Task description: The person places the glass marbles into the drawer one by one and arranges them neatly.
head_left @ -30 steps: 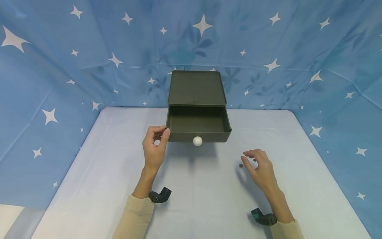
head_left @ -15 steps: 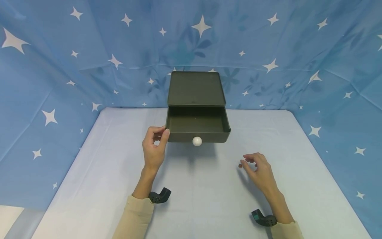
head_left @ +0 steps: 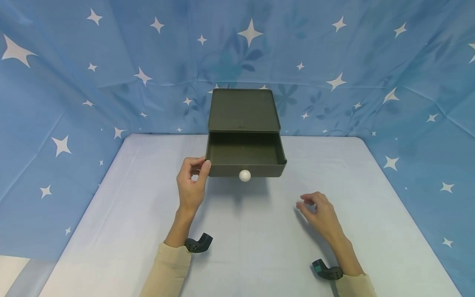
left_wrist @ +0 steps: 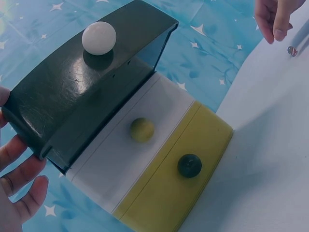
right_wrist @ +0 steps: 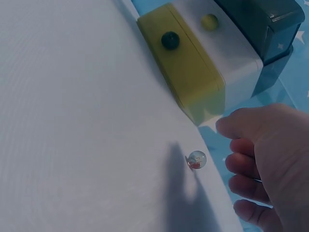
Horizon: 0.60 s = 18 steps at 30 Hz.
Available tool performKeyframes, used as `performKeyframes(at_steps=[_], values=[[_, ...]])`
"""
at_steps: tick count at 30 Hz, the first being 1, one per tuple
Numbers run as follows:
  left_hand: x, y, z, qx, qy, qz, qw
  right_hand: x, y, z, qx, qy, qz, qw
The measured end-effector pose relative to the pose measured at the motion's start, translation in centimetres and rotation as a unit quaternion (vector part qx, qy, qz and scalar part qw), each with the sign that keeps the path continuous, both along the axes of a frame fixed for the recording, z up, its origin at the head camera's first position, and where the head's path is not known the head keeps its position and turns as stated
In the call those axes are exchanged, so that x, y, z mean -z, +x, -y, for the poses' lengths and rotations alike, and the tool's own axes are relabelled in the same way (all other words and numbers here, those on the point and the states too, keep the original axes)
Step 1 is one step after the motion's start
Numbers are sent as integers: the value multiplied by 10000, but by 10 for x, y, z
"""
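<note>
A small drawer cabinet [head_left: 245,110] stands at the back of the table, its dark green top drawer [head_left: 265,170] pulled out and bare inside. My left hand [head_left: 190,185] grips that drawer's front left corner, thumb at the front and fingers along the side. A white knob [left_wrist: 99,38] sits on the drawer's front. Over the right part of the table, my right hand [head_left: 322,216] hovers with loosely curled fingers that hold nothing. A clear glass marble [right_wrist: 197,159] with red inside lies on the table close to that hand. In the head view the marble is hidden.
Below the green drawer are a closed white drawer [left_wrist: 108,162] with a yellow knob [left_wrist: 142,130] and a closed yellow drawer [left_wrist: 154,193] with a dark green knob [left_wrist: 189,166]. A white cloth covers the table [head_left: 237,247]. Behind hangs a blue star-patterned curtain [head_left: 167,53].
My right hand has shifted slightly left and nearer to me, so the marble beside its thumb has dropped out of sight in the head view. My left hand stays on the drawer corner.
</note>
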<state>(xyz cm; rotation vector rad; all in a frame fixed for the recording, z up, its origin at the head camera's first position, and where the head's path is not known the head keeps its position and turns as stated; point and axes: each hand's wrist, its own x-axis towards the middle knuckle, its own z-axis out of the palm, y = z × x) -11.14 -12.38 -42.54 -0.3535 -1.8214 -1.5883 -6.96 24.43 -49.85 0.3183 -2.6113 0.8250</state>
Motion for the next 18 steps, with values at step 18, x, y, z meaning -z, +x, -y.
performKeyframes(at_steps=[18], values=[[1, -1, 0, -8, 30, -15, 10000, -1, 2, 0, 51, 336, 867, 9956]])
